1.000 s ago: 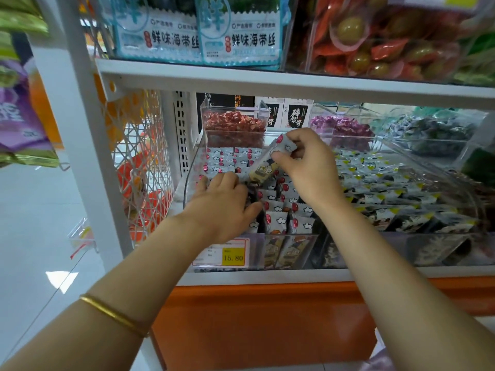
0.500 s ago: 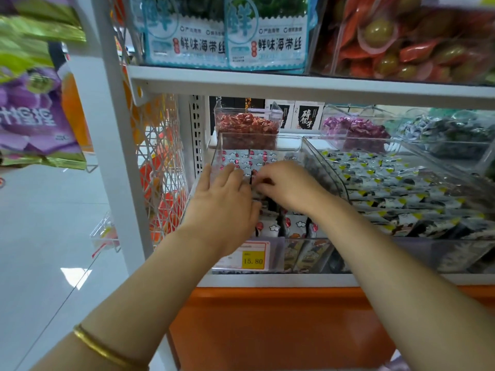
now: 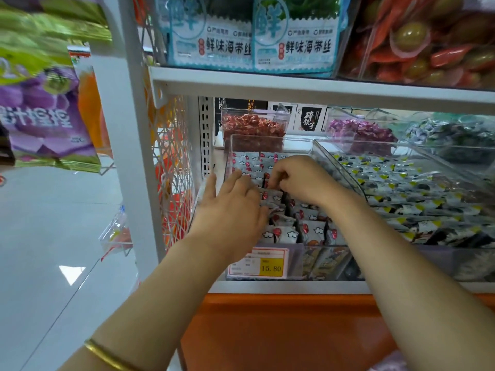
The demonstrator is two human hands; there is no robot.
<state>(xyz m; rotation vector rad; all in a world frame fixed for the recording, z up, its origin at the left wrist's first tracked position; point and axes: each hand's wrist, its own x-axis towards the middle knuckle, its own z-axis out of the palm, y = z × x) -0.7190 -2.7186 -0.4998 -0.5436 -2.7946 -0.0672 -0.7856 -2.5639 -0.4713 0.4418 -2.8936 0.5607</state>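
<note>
Here left hand [image 3: 233, 212] rests beside the bin edge [image 3: 229, 152].

I read 鲜味海带丝 on two blue-and-white packs [image 3: 211, 46] on the upper shelf [image 3: 294, 85], each under a large 鲜.
Price tag [image 3: 271, 267] on the front of the bin [image 3: 297, 263]: 15.80, dark on yellow. I cannot read its small print.
Box [image 3: 309, 119] at the back: 碎银子, set vertically.
Sachets [image 3: 310, 231] in the bin: print too small to read.
Purple bag [image 3: 40, 113], left: characters blurred.
</note>
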